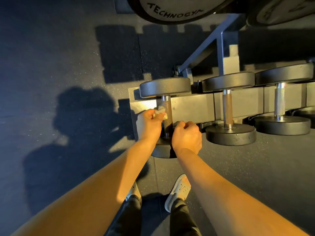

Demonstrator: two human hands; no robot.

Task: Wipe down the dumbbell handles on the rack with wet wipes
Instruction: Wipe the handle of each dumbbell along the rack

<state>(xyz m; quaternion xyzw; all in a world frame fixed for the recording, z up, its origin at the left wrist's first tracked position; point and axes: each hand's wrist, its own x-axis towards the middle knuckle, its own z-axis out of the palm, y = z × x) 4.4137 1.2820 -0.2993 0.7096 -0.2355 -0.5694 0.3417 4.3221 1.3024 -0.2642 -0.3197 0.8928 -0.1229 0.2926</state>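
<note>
At the left end of the rack [190, 108], the left hand [148, 123] is pinching a crumpled wet wipe [160, 111] and pressing it against the knurled handle [167, 106] of the end dumbbell [165, 87], which is lying across the rack. The right hand [186, 135] is curling its fingers right beside the handle's near end, though I cannot tell whether it is actually gripping the bar. A second dumbbell [228, 82] is sitting just to the right.
</note>
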